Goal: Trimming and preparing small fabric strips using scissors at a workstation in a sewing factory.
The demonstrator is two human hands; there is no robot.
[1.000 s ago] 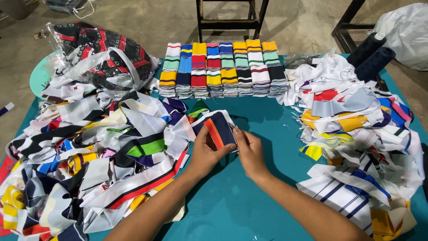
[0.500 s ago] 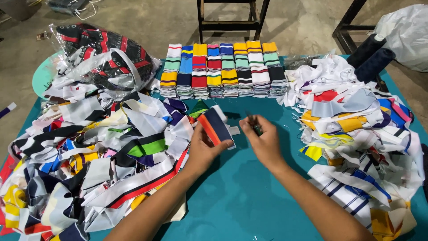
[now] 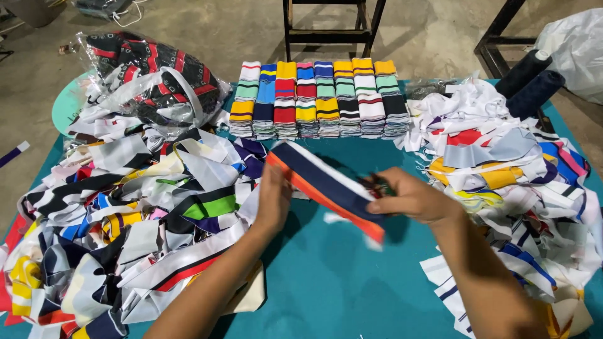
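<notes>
Surface: teal table [image 3: 352, 295] | far edge: row of folded striped knit stacks [image 3: 317, 100] | left: heap of loose striped strips [image 3: 125, 213], clear bag of dark fabric [image 3: 151, 78] | right: second strip heap [image 3: 515, 176], two dark thread cones [image 3: 531, 81]

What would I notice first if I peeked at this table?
Right in the middle, the left hand and right hand stretch a navy, orange and white striped band above the teal table. Behind it stands a tidy row of folded striped stacks in many colours. Messy heaps of fabric strips lie on both sides, the left heap and the right heap.
</notes>
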